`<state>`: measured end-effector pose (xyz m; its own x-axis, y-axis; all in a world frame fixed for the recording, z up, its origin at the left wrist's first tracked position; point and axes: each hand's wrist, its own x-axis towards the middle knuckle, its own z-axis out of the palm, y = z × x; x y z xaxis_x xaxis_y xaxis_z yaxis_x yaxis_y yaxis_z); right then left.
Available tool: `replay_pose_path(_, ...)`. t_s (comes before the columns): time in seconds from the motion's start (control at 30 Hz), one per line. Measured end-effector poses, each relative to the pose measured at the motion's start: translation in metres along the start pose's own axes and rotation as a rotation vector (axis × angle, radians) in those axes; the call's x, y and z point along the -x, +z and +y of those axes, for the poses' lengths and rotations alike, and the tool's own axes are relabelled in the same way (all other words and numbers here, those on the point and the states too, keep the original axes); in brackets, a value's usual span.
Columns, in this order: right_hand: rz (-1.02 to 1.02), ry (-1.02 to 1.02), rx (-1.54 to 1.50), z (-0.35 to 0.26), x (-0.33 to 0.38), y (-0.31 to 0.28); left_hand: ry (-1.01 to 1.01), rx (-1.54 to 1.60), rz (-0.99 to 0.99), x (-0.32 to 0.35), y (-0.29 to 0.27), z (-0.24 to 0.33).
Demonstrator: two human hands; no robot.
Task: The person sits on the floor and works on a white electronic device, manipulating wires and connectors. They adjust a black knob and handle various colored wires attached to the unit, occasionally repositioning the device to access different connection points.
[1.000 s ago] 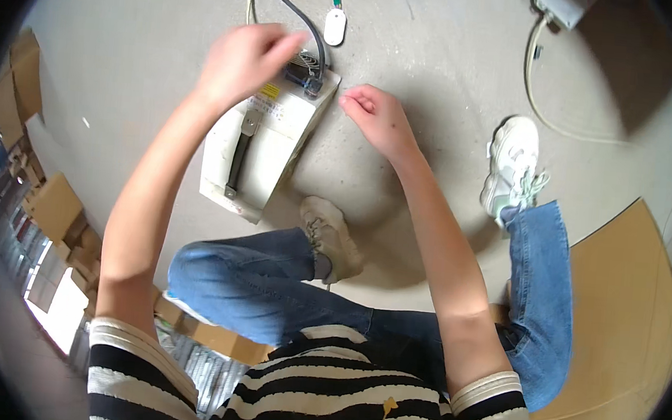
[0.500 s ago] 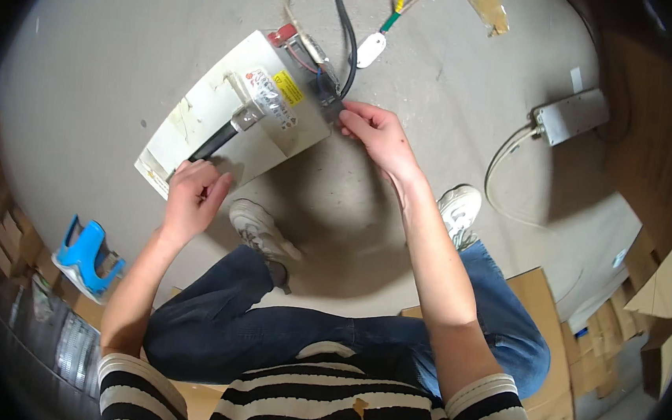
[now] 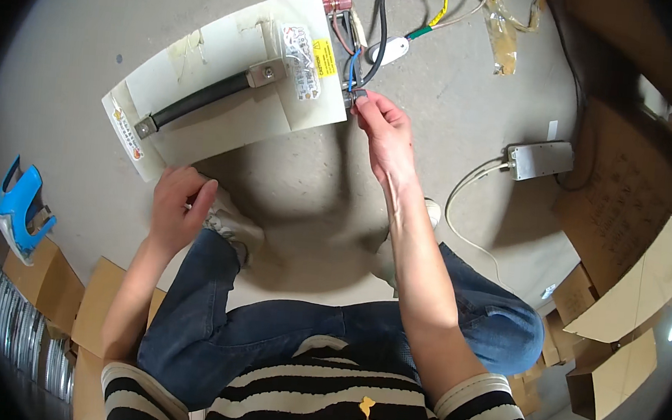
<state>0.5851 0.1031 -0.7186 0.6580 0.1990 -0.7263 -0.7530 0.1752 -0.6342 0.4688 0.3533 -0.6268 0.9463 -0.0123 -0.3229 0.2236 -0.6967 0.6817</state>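
A boxy off-white machine (image 3: 222,51) stands on the floor, with a black carrying handle (image 3: 198,104) along its top. Its right end has a red terminal (image 3: 337,4), thin wires and a thick black cable (image 3: 381,32). My right hand (image 3: 389,131) pinches a small dark connector (image 3: 359,96) at the near corner of that end, between thumb and fingers. By the machine's near left corner, my left hand (image 3: 180,210) is loosely curled and nothing shows in it. Its fingertips are hidden, so contact with the casing cannot be made out.
A grey metal box (image 3: 541,161) with a pale cable lies at right. A white oval tag (image 3: 390,51) and yellow-green wires sit beyond the machine. Cardboard boxes (image 3: 616,208) stand on the right and lower left. A blue plastic piece (image 3: 19,201) is at far left.
My head view has shifted, and the machine now appears higher and larger. The left hand has come off the handle's end to the near edge. My right hand keeps its pinch on the connector.
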Motion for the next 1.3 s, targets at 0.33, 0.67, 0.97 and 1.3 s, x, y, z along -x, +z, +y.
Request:
replay_pose_path(0.33,0.126,-0.011,0.045,0.0,0.011,0.003,0.036,0.088,-0.098,-0.01,0.015,0.006)
replay_pose_path(0.67,0.155,-0.333,0.566,-0.041,0.0,-0.015,0.44,-0.034,-0.001,-0.117,0.01,0.063)
replay_pose_path(0.97,0.023,-0.43,0.94,-0.056,-0.051,-0.002,0.266,-0.049,-0.163,-0.073,0.003,0.05)
replay_pose_path(1.3,-0.05,-0.203,0.518,-0.049,-0.063,-0.019,0.169,-0.028,-0.124,-0.052,0.013,0.034)
